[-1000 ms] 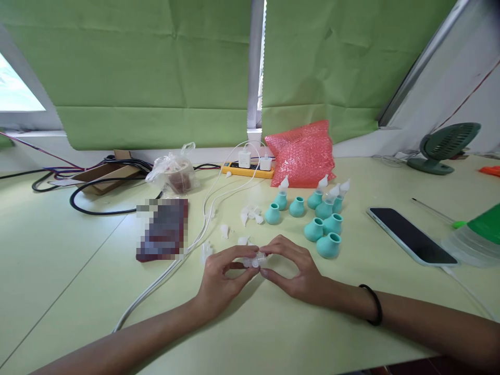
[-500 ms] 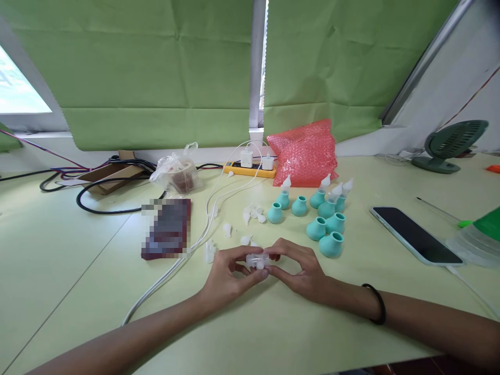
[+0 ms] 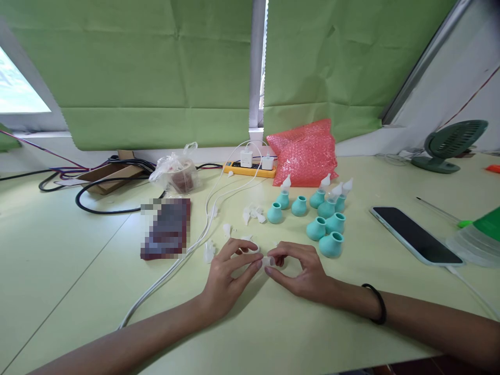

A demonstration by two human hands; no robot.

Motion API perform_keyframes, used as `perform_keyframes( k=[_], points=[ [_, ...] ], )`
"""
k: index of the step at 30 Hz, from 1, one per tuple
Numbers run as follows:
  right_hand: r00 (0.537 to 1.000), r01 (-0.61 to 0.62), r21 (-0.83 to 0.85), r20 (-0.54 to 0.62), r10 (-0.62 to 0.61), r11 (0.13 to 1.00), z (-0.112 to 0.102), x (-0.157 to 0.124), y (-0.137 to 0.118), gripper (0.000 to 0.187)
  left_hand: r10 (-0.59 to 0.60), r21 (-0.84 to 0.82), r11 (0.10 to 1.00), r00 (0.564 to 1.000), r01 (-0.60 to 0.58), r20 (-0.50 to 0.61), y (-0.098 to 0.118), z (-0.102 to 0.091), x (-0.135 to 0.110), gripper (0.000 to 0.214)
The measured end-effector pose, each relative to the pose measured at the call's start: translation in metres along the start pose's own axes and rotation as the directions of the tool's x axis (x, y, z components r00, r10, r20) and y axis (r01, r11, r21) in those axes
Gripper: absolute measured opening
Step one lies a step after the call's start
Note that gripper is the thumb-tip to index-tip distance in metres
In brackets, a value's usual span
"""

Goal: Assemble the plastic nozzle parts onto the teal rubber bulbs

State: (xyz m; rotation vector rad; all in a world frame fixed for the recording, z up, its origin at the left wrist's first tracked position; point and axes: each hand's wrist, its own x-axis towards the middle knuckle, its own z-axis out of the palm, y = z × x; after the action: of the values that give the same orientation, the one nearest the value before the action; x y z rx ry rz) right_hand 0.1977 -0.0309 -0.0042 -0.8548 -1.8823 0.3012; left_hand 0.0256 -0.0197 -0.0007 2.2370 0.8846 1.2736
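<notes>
Between my two hands, just above the table, is a small clear plastic piece (image 3: pixel 269 261). My left hand (image 3: pixel 230 271) pinches its left end with thumb and index finger. The thumb and fingers of my right hand (image 3: pixel 302 268) close on its right side. Another pale translucent part shows behind my left fingers; whether they hold it I cannot tell. Beyond the hands are loose white soft tips (image 3: pixel 254 213) and a clear plastic part (image 3: pixel 209 251). Several teal rubber bulbs (image 3: pixel 331 245) stand to the right, some topped with clear parts and white tips.
Left lies a phone-like dark red object (image 3: pixel 167 229), its surface blurred, beside white cables (image 3: pixel 201 237). Behind are a yellow power strip (image 3: pixel 250 170), a pink bubble-wrap bag (image 3: pixel 304 153) and bagged tape (image 3: pixel 182 174). Right are a phone (image 3: pixel 416 237), a screwdriver (image 3: pixel 441 211) and a green fan (image 3: pixel 449 146).
The clear piece has shifted slightly right and shows less of its length. My left hand's fingers have lifted and spread, with the thumb and index finger pinching. My right hand has barely moved.
</notes>
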Motion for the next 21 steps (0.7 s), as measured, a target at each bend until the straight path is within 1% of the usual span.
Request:
perform_keyframes(
  k=[3,7,12,14,17,18,19,20,21],
  points=[
    [1.0,0.02,-0.018,-0.019,-0.02,1.0,0.0004,-0.0002,0.0014,0.006,0.04,0.034,0.999,0.999,-0.04,0.016,-0.001,0.0005,0.0003,0.013],
    [0.999,0.014,-0.032,-0.045,-0.015,0.999,0.0014,-0.0006,0.0033,0.007,0.124,0.099,0.987,0.99,-0.13,0.066,-0.0032,0.0,0.0007,0.015],
    [1.0,0.002,-0.035,-0.026,-0.003,0.999,0.0014,-0.0014,0.0049,0.007,0.173,0.173,0.966,0.978,-0.192,0.119,-0.0053,-0.0017,0.0016,0.011],
    [1.0,0.005,-0.031,-0.015,-0.005,1.0,0.0008,-0.0014,0.0047,0.007,0.224,0.203,0.946,0.963,-0.252,0.151,-0.0058,-0.0022,0.0025,0.01],
    [1.0,0.009,-0.023,0.003,-0.009,1.0,0.0001,-0.0012,0.0035,0.005,0.315,0.243,0.899,0.923,-0.365,0.219,-0.0059,-0.0023,0.0034,0.01],
    [1.0,0.0,-0.018,0.007,0.0,1.0,0.0001,-0.0012,0.0031,0.005,0.329,0.245,0.89,0.914,-0.384,0.237,-0.0055,-0.0022,0.0032,0.011],
    [1.0,-0.022,-0.008,0.012,0.022,1.0,0.0002,-0.0014,0.0028,0.005,0.327,0.233,0.894,0.913,-0.382,0.244,-0.005,-0.0022,0.0028,0.01],
    [0.998,-0.057,0.006,0.019,0.057,0.998,0.0004,-0.0017,0.0027,0.005,0.306,0.21,0.91,0.921,-0.357,0.239,-0.0043,-0.0022,0.0022,0.01],
    [0.994,-0.103,0.025,0.025,0.102,0.994,0.0007,-0.0019,0.0028,0.006,0.265,0.177,0.935,0.938,-0.306,0.224,-0.0035,-0.0023,0.0015,0.01]
  ],
)
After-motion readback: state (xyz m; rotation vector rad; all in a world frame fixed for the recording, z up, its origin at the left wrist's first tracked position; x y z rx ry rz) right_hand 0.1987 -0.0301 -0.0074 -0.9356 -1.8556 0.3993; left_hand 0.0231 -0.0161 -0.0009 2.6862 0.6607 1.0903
